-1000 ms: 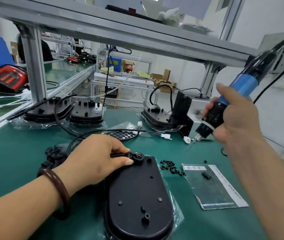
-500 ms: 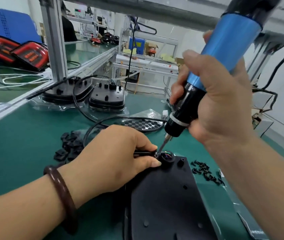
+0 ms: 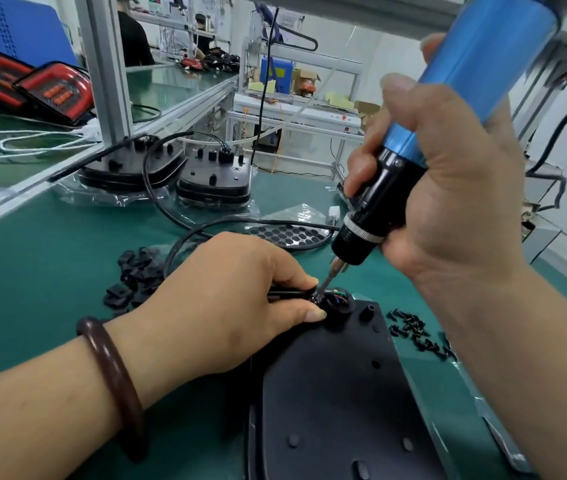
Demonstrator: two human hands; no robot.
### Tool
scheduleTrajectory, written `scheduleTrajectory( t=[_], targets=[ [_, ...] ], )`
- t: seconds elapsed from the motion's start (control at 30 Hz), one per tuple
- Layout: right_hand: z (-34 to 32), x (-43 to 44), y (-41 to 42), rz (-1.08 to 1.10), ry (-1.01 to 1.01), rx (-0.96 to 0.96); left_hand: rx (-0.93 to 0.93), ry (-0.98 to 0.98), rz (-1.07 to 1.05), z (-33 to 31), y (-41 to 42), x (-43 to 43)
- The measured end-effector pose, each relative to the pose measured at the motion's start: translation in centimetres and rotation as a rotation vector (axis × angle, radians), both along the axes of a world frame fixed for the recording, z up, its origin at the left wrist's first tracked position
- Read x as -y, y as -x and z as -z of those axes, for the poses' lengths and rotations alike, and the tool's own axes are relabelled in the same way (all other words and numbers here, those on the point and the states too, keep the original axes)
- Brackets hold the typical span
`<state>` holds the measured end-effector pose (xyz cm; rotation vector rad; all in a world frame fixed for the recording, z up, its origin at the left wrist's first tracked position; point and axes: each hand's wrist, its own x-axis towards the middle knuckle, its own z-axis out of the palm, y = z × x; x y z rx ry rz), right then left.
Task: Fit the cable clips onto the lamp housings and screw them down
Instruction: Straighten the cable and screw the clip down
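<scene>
A black lamp housing [image 3: 337,393] lies back-up on the green bench in front of me. My left hand [image 3: 226,306] rests on its upper left corner and pinches the black cable [image 3: 285,293] and clip between thumb and forefinger, beside the round cable port [image 3: 339,301]. My right hand [image 3: 448,188] grips a blue and black electric screwdriver [image 3: 413,147], tilted, with its bit tip [image 3: 322,291] down at the clip between my left fingertips. The clip itself is mostly hidden by my fingers.
Loose black clips [image 3: 133,278] are piled left of my hand and small black screws [image 3: 417,332] are scattered to the right. Two more housings [image 3: 213,178] stand at the back on plastic film, by an aluminium post [image 3: 102,64]. Red lamps [image 3: 53,88] lie beyond.
My right hand brought the screwdriver from the right side down to the clip; the bit now sits at it. My left hand has kept its pinch on the cable.
</scene>
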<state>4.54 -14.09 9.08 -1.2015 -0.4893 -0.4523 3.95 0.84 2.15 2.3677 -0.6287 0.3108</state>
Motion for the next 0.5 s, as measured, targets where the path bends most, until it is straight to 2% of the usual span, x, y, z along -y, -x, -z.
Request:
scheduleTrajectory(
  t=[0.2, 0.5],
  targets=[
    [-0.06, -0.14, -0.01, -0.012, 0.023, 0.022, -0.012, -0.005, 0.019, -0.22, 0.09, -0.02],
    [0.05, -0.99, -0.57, -0.11, 0.104, 0.173, 0.001, -0.038, 0.047, -0.13, -0.12, -0.24]
  ],
)
